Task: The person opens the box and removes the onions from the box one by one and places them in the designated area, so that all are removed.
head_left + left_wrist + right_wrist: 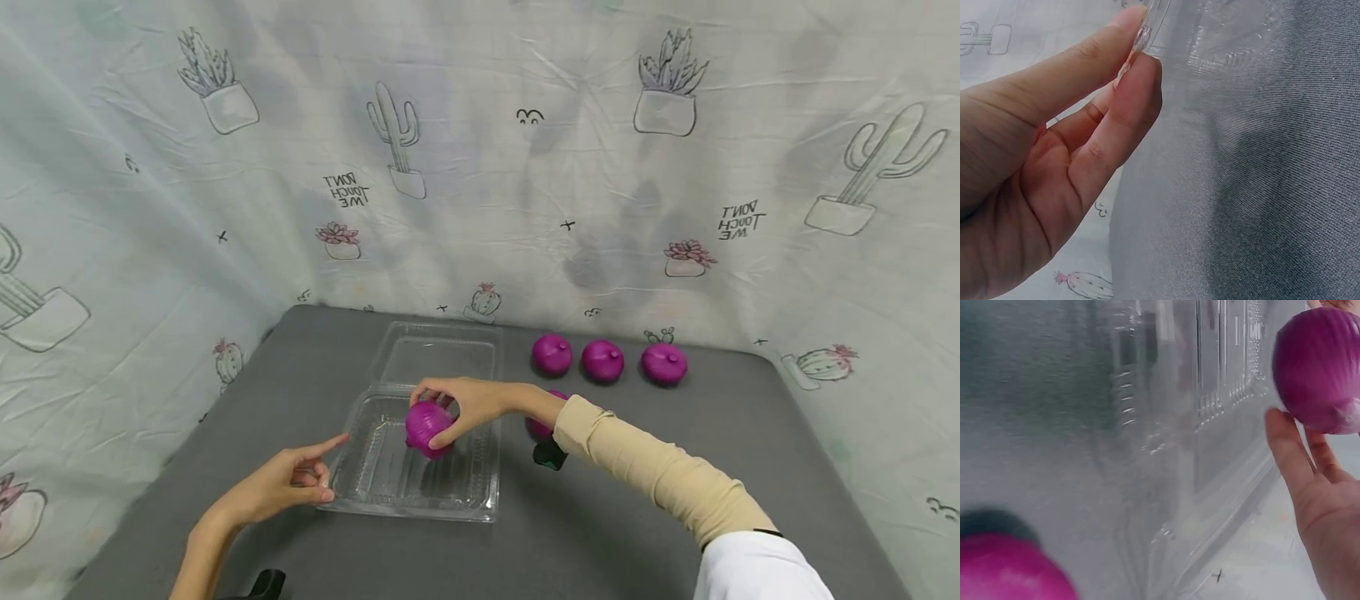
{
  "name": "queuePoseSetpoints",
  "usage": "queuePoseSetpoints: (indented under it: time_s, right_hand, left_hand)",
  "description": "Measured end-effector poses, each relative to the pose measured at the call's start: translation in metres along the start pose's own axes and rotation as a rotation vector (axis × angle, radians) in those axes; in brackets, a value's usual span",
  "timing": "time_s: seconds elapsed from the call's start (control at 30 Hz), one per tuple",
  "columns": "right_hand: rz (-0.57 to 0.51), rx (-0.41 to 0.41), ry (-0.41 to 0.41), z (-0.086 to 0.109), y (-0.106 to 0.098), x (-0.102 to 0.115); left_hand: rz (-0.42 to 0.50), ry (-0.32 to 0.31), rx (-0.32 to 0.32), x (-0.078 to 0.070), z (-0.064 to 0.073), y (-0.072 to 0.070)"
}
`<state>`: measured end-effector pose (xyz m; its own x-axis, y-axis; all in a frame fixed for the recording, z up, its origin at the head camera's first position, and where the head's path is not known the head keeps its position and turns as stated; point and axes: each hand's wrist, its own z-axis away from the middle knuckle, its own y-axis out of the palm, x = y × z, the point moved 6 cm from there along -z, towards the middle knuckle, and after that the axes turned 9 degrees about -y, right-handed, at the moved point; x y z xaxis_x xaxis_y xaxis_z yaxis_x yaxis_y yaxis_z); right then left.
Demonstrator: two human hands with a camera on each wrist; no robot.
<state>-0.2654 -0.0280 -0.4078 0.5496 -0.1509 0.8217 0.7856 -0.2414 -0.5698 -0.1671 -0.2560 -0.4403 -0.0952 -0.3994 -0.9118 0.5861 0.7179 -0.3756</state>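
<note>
A clear plastic clamshell box (408, 507) lies unfolded on the grey table, its lid (442, 360) laid back toward the wall. My left hand (279, 485) pinches the box's left rim between thumb and fingers, as the left wrist view shows at the plastic edge (1141, 40). Over the box's base, my right hand (472, 402) grips a purple-red onion (426, 427) with its fingers and thumb around the sides. The same onion (1319, 369) shows at the upper right of the right wrist view.
Three more onions stand in a row at the back right: one (552, 355), a second (603, 361) and a third (664, 364). Another onion (537, 429) is partly hidden behind my right forearm. A cactus-print cloth (480, 167) hangs behind the grey table (600, 533).
</note>
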Motion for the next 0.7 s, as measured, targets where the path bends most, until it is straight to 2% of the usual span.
queuePoseSetpoints:
  time_s: [0.23,0.47,0.7]
  right_hand:
    - [-0.052,-0.122,-0.025,0.036,-0.012,0.007]
    - [-0.173,-0.266,-0.112,0.065,-0.014,0.011]
    - [-0.067,-0.284,-0.13,0.087,-0.006,0.012]
  left_hand:
    - [-0.004,-0.022,0.009,0.002,0.001,0.0]
    - [0.003,-0.004,0.019,0.003,0.0,-0.001]
    - [-0.002,-0.003,0.021,0.004,-0.001,0.0]
